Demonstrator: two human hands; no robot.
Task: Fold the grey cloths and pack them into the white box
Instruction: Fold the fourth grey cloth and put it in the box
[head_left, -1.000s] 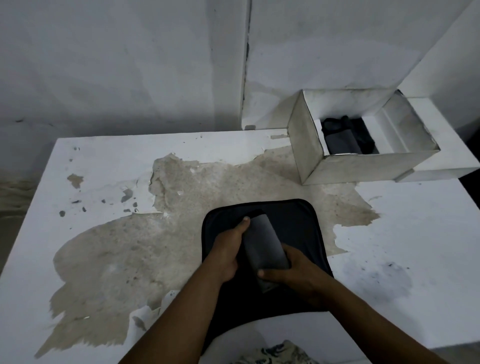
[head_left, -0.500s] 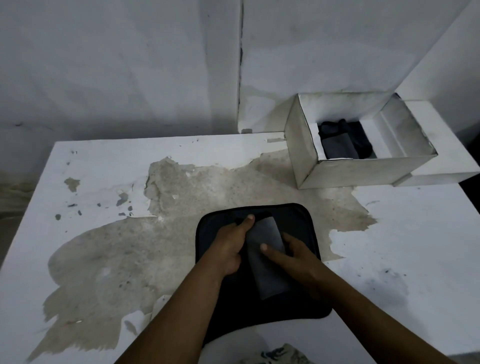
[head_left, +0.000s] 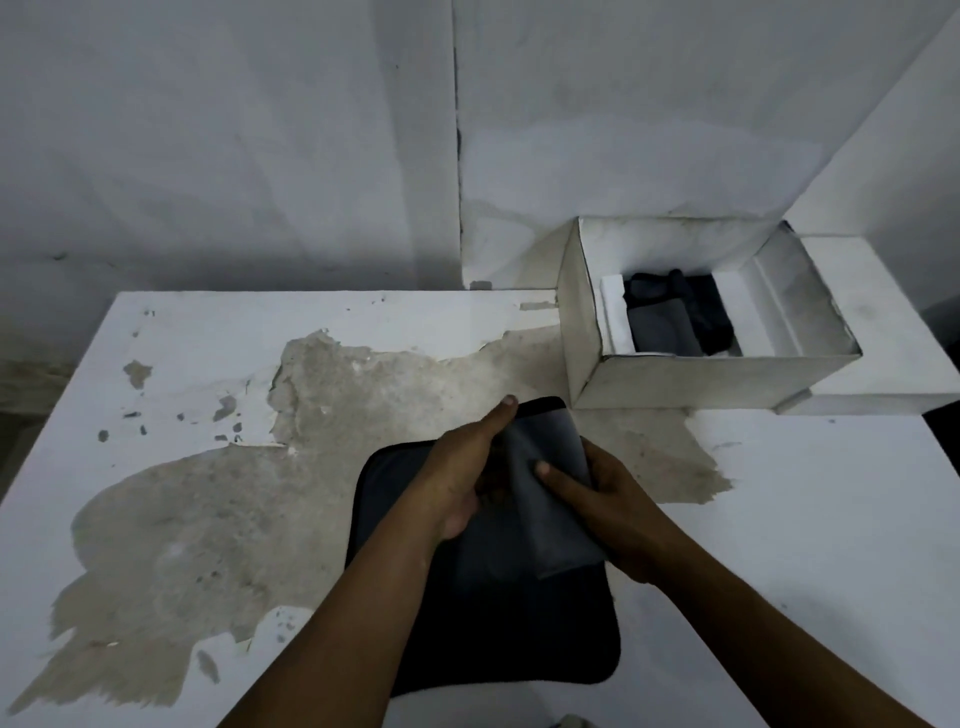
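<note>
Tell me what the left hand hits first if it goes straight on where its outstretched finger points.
Most likely the side wall of the white box that faces the left hand, though depth is unclear.

- Folded grey cloth (head_left: 550, 499): narrow smooth rectangle, long axis pointing away and tilted, held between left hand (head_left: 457, 478) and right hand (head_left: 618, 499); right thumb lies on its top face.
- Dark cloth (head_left: 509, 634): spread flat on the table (head_left: 779, 519) beneath the folded one; rounded corners.
- White box (head_left: 717, 379): top open, at the table's far right. Packed grey cloth (head_left: 660, 332) and darker cloths (head_left: 701, 306) lie inside.
</note>
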